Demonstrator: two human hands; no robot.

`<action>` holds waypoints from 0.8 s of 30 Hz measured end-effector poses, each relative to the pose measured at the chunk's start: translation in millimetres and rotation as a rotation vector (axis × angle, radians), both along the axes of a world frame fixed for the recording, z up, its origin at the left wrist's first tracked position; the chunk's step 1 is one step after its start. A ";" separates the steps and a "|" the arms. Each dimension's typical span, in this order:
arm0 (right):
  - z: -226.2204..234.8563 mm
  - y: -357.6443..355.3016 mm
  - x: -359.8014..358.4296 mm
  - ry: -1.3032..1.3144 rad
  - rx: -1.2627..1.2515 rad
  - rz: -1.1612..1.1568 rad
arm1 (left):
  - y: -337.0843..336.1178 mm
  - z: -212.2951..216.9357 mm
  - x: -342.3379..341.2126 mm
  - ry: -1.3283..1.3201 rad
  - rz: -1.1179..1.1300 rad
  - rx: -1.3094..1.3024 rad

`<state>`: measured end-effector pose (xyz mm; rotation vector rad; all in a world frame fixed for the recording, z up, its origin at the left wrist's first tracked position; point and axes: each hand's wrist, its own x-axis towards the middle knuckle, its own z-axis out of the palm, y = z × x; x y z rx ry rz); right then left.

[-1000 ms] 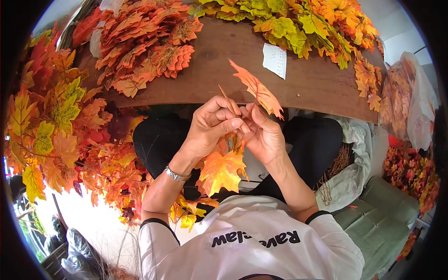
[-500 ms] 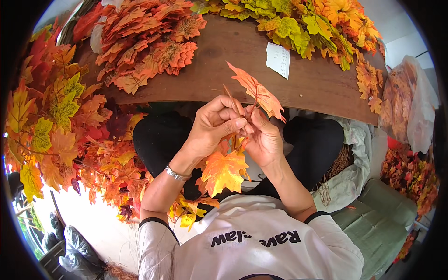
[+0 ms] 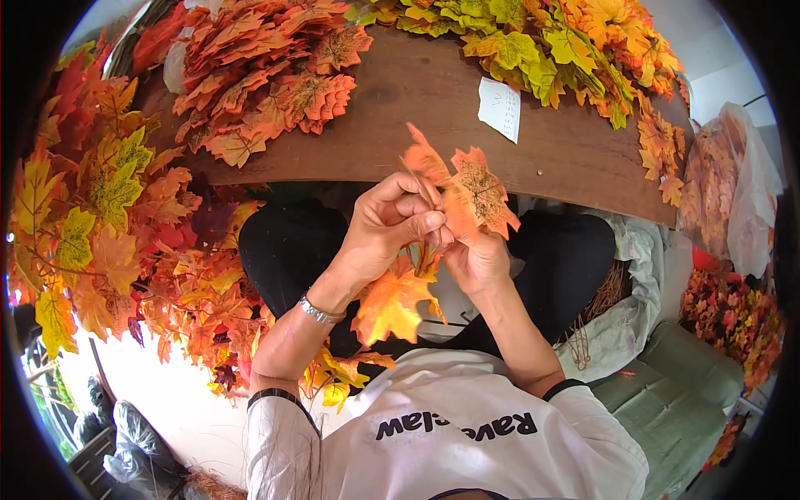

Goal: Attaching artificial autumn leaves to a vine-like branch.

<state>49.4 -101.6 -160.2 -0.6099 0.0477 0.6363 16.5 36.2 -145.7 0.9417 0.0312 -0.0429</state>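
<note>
In front of my lap, my left hand [image 3: 390, 221], with a metal watch on its wrist, pinches a thin brown stem between thumb and fingers. My right hand [image 3: 479, 265] meets it, fingers closed at the base of an orange artificial maple leaf [image 3: 477, 193] with a dark speckled middle. That leaf spreads over my right fingertips and hides part of them. A second orange piece, blurred, rises just left of it. Beneath both hands hangs an orange-yellow leaf [image 3: 392, 307] of the same spray, and more yellow leaves [image 3: 337, 379] show below my left forearm.
A brown table [image 3: 400, 100] curves across the far side. On it lie a pile of red-orange leaves [image 3: 275, 67], green-yellow leaves [image 3: 517, 50] and a paper slip [image 3: 498, 110]. Finished-looking leaf sprays [image 3: 108, 233] crowd the left. A clear plastic bag [image 3: 733, 183] and green cushion [image 3: 675, 400] are right.
The orange leaf at my right fingers has turned to face upward and spread over them. The orange-yellow leaf below has swung slightly left. My hands stay close together.
</note>
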 end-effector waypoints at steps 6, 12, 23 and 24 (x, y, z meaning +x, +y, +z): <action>-15.2 -13.4 11.4 -0.020 0.005 0.158 | 0.7 4.8 1.1 0.009 -0.043 0.165; 0.9 3.6 8.4 0.051 0.027 0.082 | 1.9 10.0 3.0 0.008 0.073 0.594; -15.4 9.3 -10.4 0.086 0.273 0.193 | 7.8 0.9 6.7 0.048 0.136 -0.173; -9.5 8.4 -9.4 0.110 0.254 0.219 | 7.9 0.9 6.4 0.067 0.108 -0.223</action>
